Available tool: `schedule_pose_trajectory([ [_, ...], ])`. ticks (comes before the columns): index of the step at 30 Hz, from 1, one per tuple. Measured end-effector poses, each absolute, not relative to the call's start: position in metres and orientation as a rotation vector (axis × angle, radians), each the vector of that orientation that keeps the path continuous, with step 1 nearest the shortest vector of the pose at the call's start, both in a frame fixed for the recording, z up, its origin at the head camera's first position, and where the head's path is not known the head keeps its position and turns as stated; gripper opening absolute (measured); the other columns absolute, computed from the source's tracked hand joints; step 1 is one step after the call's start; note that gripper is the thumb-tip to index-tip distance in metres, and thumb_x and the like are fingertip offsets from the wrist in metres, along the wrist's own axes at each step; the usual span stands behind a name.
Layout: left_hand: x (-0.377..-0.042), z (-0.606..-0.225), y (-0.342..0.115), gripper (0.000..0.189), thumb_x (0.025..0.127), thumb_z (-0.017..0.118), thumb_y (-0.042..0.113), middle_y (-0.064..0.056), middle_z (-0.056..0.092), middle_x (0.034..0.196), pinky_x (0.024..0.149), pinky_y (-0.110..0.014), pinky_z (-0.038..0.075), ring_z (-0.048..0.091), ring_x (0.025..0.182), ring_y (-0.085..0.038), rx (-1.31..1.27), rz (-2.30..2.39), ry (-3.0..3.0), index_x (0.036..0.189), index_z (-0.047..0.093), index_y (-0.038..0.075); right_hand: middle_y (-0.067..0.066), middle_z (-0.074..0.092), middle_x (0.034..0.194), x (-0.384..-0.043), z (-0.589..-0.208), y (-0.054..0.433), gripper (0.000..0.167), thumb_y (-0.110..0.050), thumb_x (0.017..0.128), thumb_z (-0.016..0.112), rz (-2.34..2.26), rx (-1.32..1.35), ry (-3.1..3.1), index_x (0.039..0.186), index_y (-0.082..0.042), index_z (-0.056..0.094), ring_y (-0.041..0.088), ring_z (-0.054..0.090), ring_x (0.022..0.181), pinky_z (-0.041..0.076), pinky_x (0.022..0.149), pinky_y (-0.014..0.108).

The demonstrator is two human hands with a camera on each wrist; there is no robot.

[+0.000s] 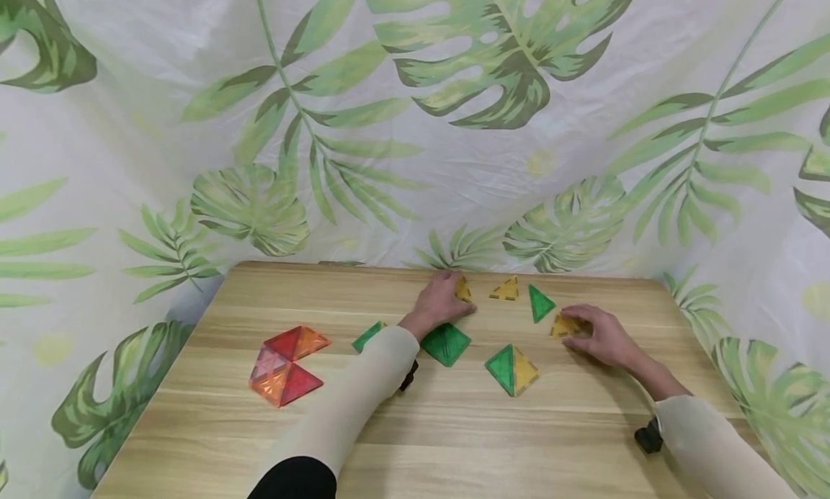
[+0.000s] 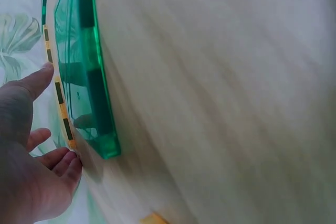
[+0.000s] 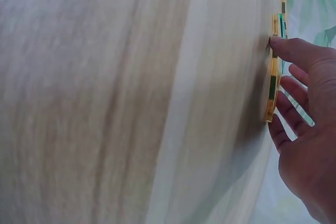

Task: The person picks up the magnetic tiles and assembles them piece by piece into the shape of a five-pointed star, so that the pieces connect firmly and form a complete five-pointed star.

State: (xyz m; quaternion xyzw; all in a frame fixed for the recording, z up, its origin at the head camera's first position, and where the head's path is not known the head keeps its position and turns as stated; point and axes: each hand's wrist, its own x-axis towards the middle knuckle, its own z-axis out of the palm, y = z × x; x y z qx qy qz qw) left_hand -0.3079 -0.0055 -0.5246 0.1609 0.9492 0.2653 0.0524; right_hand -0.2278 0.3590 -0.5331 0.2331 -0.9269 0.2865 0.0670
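At the table's far side, my left hand (image 1: 438, 301) holds a yellow triangular magnetic tile (image 1: 463, 291) between thumb and fingers. In the left wrist view, a green tile (image 2: 93, 77) stands large in front of that hand. Farther right, my right hand (image 1: 603, 336) grips another yellow triangular tile (image 1: 561, 327) by its edges, the thumb on the near side; its striped edge (image 3: 273, 85) shows in the right wrist view. Between the hands lie a loose yellow triangle (image 1: 506, 289) and a green triangle (image 1: 540, 304). The palm and fingers cover part of each held tile.
Nearer me lie a green diamond (image 1: 447, 345) and a green-and-yellow pair (image 1: 512, 370). A green piece (image 1: 368, 336) is partly hidden by my left sleeve. Several red and orange tiles form a partial ring (image 1: 285, 366) at left. A leaf-print cloth (image 1: 363, 196) hangs behind the wooden table (image 1: 454, 441).
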Motion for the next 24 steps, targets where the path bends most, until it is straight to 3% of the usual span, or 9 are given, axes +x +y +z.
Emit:
schedule_pose_trajectory([
  [7,-0.307,-0.524,0.0,0.076,0.095,0.079,0.043,-0.014,0.045,0.163,0.118,-0.05,0.045,0.036,0.154,-0.034,0.504,0.721,2.919,0.157,0.049,0.01,0.018,0.072,0.12,-0.225,-0.533,0.363,0.049,-0.004,0.081,0.09,0.865,0.742,-2.789,0.126,0.004,0.072,0.026,0.067,0.095,0.058,0.075,0.031],
  [12,-0.306,-0.523,0.003,0.073,0.096,0.078,0.042,-0.013,0.05,0.159,0.118,-0.049,0.045,0.039,0.152,-0.034,0.51,0.664,2.967,0.156,0.051,0.009,0.02,0.072,0.122,-0.223,-0.531,0.364,0.045,-0.004,0.082,0.089,0.88,0.828,-2.772,0.123,0.005,0.073,0.018,0.067,0.088,0.058,0.068,0.028],
  [16,-0.304,-0.521,0.005,0.072,0.096,0.078,0.042,-0.013,0.053,0.157,0.118,-0.046,0.044,0.042,0.15,-0.033,0.505,0.627,2.997,0.154,0.052,0.009,0.023,0.072,0.124,-0.221,-0.53,0.365,0.044,-0.002,0.082,0.089,0.909,0.867,-2.784,0.122,0.006,0.073,0.015,0.067,0.088,0.059,0.068,0.027],
  [24,-0.304,-0.52,0.006,0.069,0.097,0.079,0.041,-0.014,0.054,0.156,0.119,-0.045,0.043,0.044,0.149,-0.033,0.48,0.616,3.002,0.153,0.054,0.008,0.02,0.07,0.121,-0.217,-0.529,0.366,0.043,0.001,0.082,0.088,0.97,0.86,-2.837,0.121,0.008,0.073,0.026,0.072,0.095,0.064,0.076,0.032],
])
